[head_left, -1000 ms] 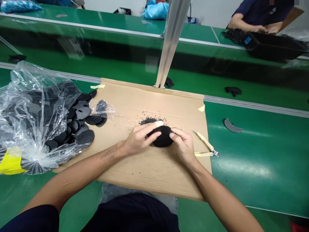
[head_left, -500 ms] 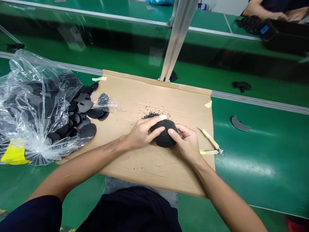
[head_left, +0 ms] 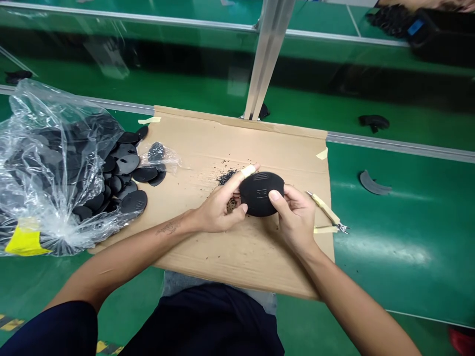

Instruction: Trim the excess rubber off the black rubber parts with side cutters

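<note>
A black oval plastic cover (head_left: pixel 261 195) with raised markings is held tilted above the cardboard. My right hand (head_left: pixel 297 212) grips its right side, thumb on the face and fingers behind. At the left edge, my left hand (head_left: pixel 222 202) has its thumb tip against the lower rim; its taped index finger reaches along the upper left, and the other fingers are partly hidden behind the cover. Small black trimmings (head_left: pixel 225 177) lie on the cardboard sheet (head_left: pixel 200 133) beyond my left hand. Nippers with yellow-wrapped handles (head_left: pixel 326 208) rest right of my right hand.
A clear plastic bag (head_left: pixel 55 163) full of black covers spills out at the left. Farther back stands a metal post (head_left: pixel 265 64) by a clear panel. A curved grey piece (head_left: pixel 374 184) lies on the green table (head_left: pixel 389 227). A black bin (head_left: pixel 441 37) sits beyond the panel.
The cover has turned and risen slightly to the right in my right hand. My left thumb has moved from its face to the lower left rim. The camera view has shifted a little.
</note>
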Available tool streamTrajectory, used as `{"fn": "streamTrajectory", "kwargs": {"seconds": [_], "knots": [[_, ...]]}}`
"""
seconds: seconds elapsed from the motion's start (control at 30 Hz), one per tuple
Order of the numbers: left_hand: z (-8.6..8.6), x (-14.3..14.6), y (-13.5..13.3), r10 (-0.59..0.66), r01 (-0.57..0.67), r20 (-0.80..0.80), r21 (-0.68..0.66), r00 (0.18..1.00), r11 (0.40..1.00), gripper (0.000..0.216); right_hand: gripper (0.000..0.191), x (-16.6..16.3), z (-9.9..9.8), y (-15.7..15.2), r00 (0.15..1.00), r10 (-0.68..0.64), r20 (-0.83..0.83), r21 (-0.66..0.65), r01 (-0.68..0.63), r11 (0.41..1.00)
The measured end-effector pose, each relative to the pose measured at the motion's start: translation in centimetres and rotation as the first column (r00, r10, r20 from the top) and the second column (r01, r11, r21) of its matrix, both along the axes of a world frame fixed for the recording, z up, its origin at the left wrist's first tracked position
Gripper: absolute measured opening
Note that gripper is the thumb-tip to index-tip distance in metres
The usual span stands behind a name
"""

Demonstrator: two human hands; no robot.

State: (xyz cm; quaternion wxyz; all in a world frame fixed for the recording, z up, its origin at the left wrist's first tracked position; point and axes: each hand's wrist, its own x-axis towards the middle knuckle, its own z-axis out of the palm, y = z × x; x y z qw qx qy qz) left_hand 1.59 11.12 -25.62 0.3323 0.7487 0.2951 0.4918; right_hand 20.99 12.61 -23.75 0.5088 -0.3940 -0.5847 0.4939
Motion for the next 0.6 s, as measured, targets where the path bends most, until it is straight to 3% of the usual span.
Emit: {"fn": "streamTrajectory", "kwargs": {"seconds": [0.1, 0.37, 0.47, 0.6], "knots": [[0.06, -0.08, 0.04, -0.053, 0.054, 0.032, -0.013, 0.998, 0.998, 0.072, 0.035, 0.02, -0.24, 0.03, 1.0, 0.003, -0.02, -0.021, -0.004, 1.0], [0.38, -0.09, -0.07, -0.044, 0.046, 0.071, -0.023, 0.996, 0.999, 0.063, 0.034, 0.14, 0.03, -0.24, 0.999, 0.019, -0.029, -0.015, -0.019, 1.0], [0.24, 0.44, -0.27, 0.097, -0.099, 0.098, 0.017, 0.99, 0.995, 0.049, 0.034, 0.04, 0.48, -0.36, 0.997, 0.071, -0.007, -0.037, -0.072, 0.997], [0.33, 0.55, 0.5, 0.332, -0.337, 0.116, 0.025, 0.936, 0.941, 0.033, 0.036, -0.12, 0.51, -0.27, 0.981, 0.19, -0.043, -0.086, -0.193, 0.977]]}}
